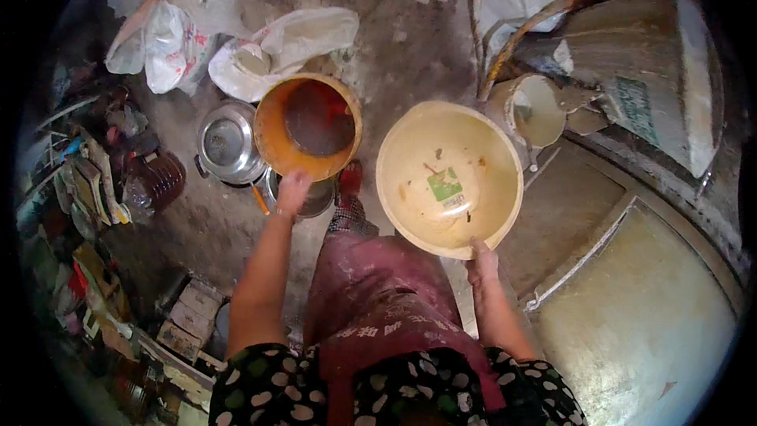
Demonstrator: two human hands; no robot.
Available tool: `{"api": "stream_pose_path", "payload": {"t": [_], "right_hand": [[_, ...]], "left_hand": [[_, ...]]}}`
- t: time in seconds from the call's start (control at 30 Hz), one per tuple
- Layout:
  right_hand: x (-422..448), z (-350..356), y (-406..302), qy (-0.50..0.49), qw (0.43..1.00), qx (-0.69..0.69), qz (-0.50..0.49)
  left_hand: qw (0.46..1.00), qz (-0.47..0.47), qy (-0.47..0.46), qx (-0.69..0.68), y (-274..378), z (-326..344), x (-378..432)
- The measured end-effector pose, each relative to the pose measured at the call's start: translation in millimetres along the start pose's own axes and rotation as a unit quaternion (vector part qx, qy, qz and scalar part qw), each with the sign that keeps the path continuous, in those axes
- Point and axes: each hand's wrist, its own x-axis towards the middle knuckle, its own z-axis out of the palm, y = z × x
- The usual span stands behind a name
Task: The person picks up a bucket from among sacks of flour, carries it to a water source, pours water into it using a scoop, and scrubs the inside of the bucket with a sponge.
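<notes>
My right hand [484, 261] grips the near rim of a cream plastic basin [408, 183], thumb inside and fingers beneath. A green label and a few dark scraps lie on the basin's bottom. At the near rim of an orange-yellow plastic bucket [273, 133], my left hand [293, 191] has its fingertips curled over the edge. The bucket's mouth faces me and its inside looks dark and reddish; whether it holds anything is unclear. Basin and bucket are side by side, a small gap apart.
Silver metal pots [227, 142] stand beside the bucket, left. White woven sacks [307, 36] lie beyond it. A pale pail [535, 110] and a large metal-sided container [639, 308] are on the right. A ribbed plastic bottle [162, 180] and clutter line the left.
</notes>
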Motion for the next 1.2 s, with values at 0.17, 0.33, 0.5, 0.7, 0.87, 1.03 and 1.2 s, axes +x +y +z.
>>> {"api": "stream_pose_path", "payload": {"t": [0.17,0.33,0.5,0.7,0.87,1.03,1.2], "right_hand": [[32,21,18,-0.013,1.0,0.003,0.008],[45,48,26,-0.013,1.0,0.021,0.012],[66,61,49,0.022,0.996,0.075,0.033],[76,72,56,0.02,0.998,0.06,0.025],[73,82,55,0.032,0.997,0.07,0.022],[76,72,47,0.005,0.997,0.078,0.026],[67,79,28,0.007,0.992,0.056,-0.114]], "left_hand": [[0.972,-0.106,0.009,-0.208,12,47,102],[0.892,-0.243,0.015,-0.381,33,103,178],[0.895,-0.322,0.023,-0.309,-28,154,267],[0.741,-0.168,-0.144,-0.633,-120,171,311],[0.904,-0.322,0.022,-0.281,-86,159,245],[0.953,-0.156,0.037,0.257,-108,103,184],[0.924,-0.098,0.029,0.368,-42,63,116]]}}
